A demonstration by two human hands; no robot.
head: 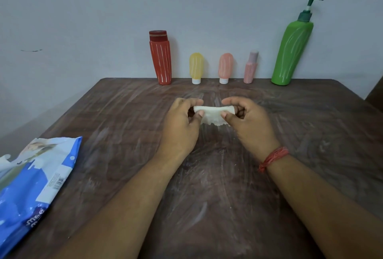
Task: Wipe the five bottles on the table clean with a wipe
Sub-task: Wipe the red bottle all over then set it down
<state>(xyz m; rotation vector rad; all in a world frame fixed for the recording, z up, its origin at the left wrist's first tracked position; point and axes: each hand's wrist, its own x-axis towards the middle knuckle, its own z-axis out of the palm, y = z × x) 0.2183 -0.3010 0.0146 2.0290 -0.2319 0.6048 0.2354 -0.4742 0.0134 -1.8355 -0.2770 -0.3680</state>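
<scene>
wipes pack (31,177) lies at near left edge of worktop (310,134), within reach | left hand (182,121) and right hand (246,121) each pinch an end of the wipe (211,114), stretching it above mid-worktop, probably to unfold it | five bottles (226,67) stand untouched in a row along the far edge by the wall

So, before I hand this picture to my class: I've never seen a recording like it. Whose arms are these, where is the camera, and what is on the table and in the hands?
There is no machine here. A person wears one camera on the head, looking forward and down, so the arms are the wearer's own. The left hand and right hand pinch a white wipe between them, above a dark wooden table. Five bottles stand along its far edge: red bottle, yellow bottle, peach bottle, pink bottle, green pump bottle. A blue wipes packet lies at near left.
</scene>
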